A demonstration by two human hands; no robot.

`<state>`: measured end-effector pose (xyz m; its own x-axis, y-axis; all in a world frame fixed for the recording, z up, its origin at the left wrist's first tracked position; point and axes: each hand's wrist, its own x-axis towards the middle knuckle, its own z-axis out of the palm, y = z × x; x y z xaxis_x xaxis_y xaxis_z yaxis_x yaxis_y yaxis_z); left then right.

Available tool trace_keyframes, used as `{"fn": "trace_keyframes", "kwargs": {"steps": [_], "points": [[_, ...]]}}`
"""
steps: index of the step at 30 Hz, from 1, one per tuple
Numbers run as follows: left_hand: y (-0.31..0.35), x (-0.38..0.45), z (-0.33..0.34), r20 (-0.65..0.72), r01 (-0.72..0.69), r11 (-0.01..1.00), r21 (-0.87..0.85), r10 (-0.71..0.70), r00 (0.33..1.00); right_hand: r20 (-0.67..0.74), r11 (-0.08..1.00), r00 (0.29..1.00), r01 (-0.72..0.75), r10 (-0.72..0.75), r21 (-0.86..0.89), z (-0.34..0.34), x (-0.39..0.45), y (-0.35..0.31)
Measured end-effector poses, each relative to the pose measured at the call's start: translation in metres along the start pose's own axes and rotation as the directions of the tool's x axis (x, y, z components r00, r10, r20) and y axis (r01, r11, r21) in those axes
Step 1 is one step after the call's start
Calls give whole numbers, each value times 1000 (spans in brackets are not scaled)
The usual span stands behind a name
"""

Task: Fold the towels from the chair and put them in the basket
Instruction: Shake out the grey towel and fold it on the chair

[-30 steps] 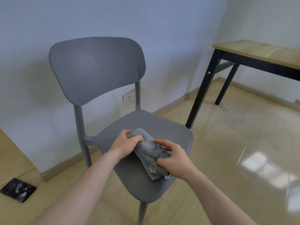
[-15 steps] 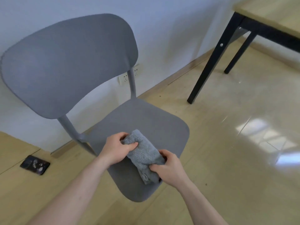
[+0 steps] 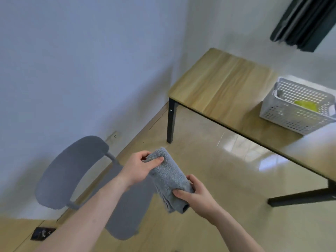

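Note:
A folded grey towel [image 3: 169, 177] is held in the air between both hands, above the floor and to the right of the grey chair [image 3: 72, 171]. My left hand [image 3: 140, 167] pinches its upper end. My right hand [image 3: 196, 195] grips its lower end. The white perforated basket [image 3: 291, 113] stands on the wooden table [image 3: 223, 88] at the right, with something yellow-green [image 3: 306, 105] lying inside it. No towel shows on the visible part of the chair's seat, which my left arm partly hides.
The table has black legs [image 3: 171, 120] and stands against the white wall. A dark curtain [image 3: 305, 20] hangs at the top right. A small dark object [image 3: 42, 233] lies on the floor at the lower left. A wall socket [image 3: 113, 136] sits behind the chair.
The towel has been lifted off the chair seat with both hands and carried right. The view has swung up and right, bringing the table and basket into sight.

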<state>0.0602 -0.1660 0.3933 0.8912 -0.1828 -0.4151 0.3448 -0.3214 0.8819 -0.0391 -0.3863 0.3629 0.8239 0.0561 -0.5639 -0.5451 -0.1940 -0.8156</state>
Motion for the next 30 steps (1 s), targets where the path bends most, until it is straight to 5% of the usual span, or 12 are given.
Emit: {"fn": "trace_keyframes", "kwargs": {"steps": [7,11,14,30], "points": [[133,13,88,54,-43,993,-106,49,997,-175,989,980,115,-98,93,-121,-54,-68],[182,37,123,285,-21,981,-194,77,955,-261,975,958,162,-118,152,-170,-54,-85],[209,67,145,418,-14,990,-138,71,906,-309,967,944,178,-115,183,-206,-43,-98],[344,277,324,538,-233,970,62,164,827,-535,970,843,88,49,228,-414,36,-144]]}}
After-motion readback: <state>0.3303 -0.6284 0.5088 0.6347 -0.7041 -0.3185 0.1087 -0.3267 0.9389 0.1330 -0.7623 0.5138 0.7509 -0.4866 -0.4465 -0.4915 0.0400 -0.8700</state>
